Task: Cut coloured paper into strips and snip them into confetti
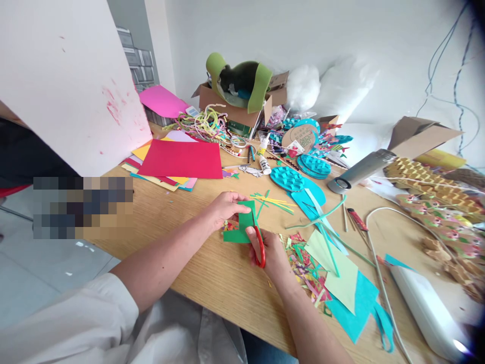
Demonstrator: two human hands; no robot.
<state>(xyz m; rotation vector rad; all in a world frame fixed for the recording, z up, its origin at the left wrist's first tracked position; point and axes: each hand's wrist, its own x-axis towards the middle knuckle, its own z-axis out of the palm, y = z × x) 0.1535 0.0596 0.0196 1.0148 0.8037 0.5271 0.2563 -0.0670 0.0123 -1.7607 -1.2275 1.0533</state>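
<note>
Near the middle of the table, my left hand [227, 210] pinches the upper left part of a green paper piece [245, 220], thumb on top. My right hand [267, 253] is closed round the red handles of a pair of scissors [260, 248]. Their blades point up and away, along the right side of the green paper, with a narrow green edge beside them. The lower part of the paper reaches left, over some small coloured scraps. Just beyond the hands lie thin green and yellow paper strips [271, 200].
Red paper [182, 159] tops a stack at the left. Coloured scraps [308, 273], pale green paper [346, 283] and blue sheets lie right of my right hand. Farther back are glue bottles [264, 165], a grey flask [359, 172] and a cardboard box [237, 111]. A white device [428, 313] sits at right.
</note>
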